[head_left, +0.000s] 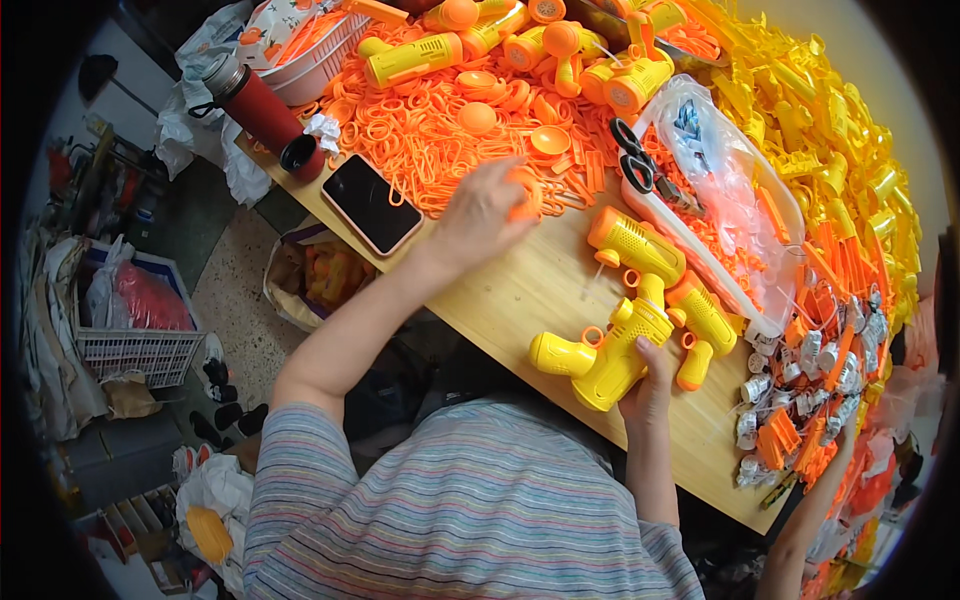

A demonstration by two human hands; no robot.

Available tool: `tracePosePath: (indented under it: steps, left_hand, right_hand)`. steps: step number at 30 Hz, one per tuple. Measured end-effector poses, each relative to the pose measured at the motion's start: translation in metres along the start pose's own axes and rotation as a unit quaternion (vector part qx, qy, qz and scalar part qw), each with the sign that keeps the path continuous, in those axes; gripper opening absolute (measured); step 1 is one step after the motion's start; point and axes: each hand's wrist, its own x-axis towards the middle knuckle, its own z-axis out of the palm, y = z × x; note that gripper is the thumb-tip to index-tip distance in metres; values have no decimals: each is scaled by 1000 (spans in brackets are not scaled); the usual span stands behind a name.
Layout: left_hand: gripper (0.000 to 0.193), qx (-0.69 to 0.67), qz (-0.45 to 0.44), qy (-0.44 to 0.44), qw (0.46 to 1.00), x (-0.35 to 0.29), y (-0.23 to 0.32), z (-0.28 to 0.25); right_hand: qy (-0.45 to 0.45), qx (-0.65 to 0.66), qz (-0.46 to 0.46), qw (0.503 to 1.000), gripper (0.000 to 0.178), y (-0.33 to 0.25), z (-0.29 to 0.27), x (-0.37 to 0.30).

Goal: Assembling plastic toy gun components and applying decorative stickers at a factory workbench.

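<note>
My left hand point(484, 212) is at the near edge of a heap of loose orange plastic parts point(420, 135). Its fingers are curled round an orange rounded plastic part point(527, 190), partly hidden by the hand. At the table's front edge my right hand point(650, 382) grips a yellow toy gun point(625, 360) with an orange trigger ring, thumb on its side. Just beyond it lie two more yellow toy guns with orange ends, one point(640, 250) by the white tray and another point(703, 318) to the right.
A phone point(372, 204) and a red flask point(255, 105) stand left on the wooden table point(500, 310). Black-handled scissors point(645, 165) rest on a white tray point(690, 240). Yellow parts point(800, 100) are piled far right, with small wired parts point(790, 390) nearer. Another person's arm point(805, 520) reaches in there.
</note>
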Motion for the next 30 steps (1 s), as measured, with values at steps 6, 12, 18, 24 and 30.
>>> tracePosePath:
  steps: [6, 12, 18, 24, 30]
  left_hand:
    - [41, 14, -82, -148, 985, -47, 54, 2]
    - [61, -31, -72, -160, 984, -40, 50, -12]
    - [66, -90, 60, -272, 956, -40, 26, -15]
    - [54, -292, -12, -267, 918, -26, 37, -11]
    - [58, -603, -198, -350, 689, -14, 67, -21]
  right_hand:
    - [-5, -82, -21, 996, 62, -2, 2, -1]
    - [-13, -171, -32, 985, 64, -14, -8, -8]
    - [-53, -253, -9, 966, 62, -14, -16, -5]
    - [-109, -317, 19, 942, 50, -17, 13, -7]
    - [-193, -375, 17, 907, 48, -16, 37, -2]
